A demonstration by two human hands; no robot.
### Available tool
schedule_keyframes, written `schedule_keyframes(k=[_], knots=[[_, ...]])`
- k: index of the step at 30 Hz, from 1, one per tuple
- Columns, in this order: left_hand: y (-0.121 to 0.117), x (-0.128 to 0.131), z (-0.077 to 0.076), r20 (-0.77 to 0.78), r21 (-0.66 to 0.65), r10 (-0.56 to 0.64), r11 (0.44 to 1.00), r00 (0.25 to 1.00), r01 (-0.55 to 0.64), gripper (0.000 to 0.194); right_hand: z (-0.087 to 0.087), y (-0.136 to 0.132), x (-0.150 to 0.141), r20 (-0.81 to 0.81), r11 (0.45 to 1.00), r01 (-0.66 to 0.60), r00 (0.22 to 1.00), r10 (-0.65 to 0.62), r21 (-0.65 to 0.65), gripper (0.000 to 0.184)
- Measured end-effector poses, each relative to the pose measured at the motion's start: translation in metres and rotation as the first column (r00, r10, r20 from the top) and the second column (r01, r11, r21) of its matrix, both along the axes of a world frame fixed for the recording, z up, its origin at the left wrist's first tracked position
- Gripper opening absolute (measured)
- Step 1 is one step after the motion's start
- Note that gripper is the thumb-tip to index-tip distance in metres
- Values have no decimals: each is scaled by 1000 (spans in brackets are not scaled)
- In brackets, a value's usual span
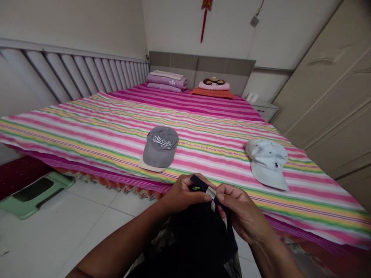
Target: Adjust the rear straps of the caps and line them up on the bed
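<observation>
My left hand [185, 195] pinches a dark strap with a pale metal-looking buckle [211, 192] between thumb and fingers. On the other side of the buckle, my right hand [239, 206] grips the same strap, its thumb close to the buckle. The strap appears to belong to a dark cap [199, 227] hanging below my hands, though much of its shape is lost in shadow. Beyond my left hand, a grey cap [160, 148] with white lettering and a cream brim edge lies on the bed. A pale cap [268, 162] with a small dark emblem rests farther right.
The bed [211, 135] has a striped cover, with folded purple bedding [166, 82] and a pink-and-orange stack [213, 87] at the headboard. A green stool [37, 193] stands on the tiled floor at left. A nightstand [264, 110] and wardrobe [333, 88] flank the right.
</observation>
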State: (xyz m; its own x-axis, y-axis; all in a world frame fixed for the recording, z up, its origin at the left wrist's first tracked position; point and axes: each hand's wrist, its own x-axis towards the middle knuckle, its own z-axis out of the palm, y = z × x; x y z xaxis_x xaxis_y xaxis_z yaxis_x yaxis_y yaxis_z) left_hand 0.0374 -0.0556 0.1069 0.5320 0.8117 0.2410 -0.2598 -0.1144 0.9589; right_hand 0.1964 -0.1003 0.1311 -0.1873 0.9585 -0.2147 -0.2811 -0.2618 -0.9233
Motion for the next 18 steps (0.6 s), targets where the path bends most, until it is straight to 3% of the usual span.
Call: schedule_keyframes(k=[9,12,18], knots=[[0,1,-1,56,-49,12,999,998,-9,25,-3,0,6,-18,996,-94,995,94,3,25],[0,1,-1,56,-93,50,995,997,-45,27,-7,1,9,44,990,-142,989,142,-3,25],[2,2,0,74,-109,61,993,995,-53,26,-9,2,9,64,997,-81,995,81,7,25]])
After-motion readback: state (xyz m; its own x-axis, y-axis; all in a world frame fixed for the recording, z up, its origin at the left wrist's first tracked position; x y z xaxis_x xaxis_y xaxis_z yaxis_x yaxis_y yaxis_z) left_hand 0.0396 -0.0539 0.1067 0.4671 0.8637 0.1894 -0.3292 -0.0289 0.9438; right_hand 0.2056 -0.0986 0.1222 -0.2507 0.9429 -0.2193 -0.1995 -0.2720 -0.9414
